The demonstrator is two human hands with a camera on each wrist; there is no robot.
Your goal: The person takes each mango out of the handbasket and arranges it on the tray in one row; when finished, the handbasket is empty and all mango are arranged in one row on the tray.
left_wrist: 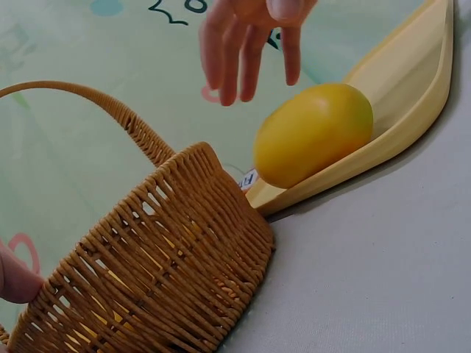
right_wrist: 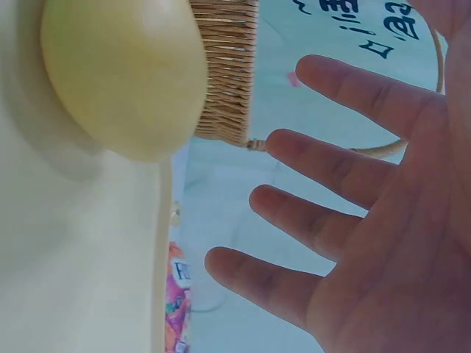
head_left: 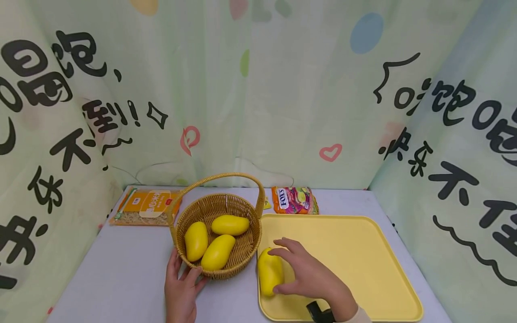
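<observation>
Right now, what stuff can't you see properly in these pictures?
Head view: most of the small yellow item, hidden behind the basket.
Left wrist view: the mangoes in the basket, hidden by its woven wall except for yellow glimpses through gaps.
Left wrist view: most of the left hand, cut off by the left edge.
Right wrist view: part of the colourful bag, hidden behind the rim of the tray.
</observation>
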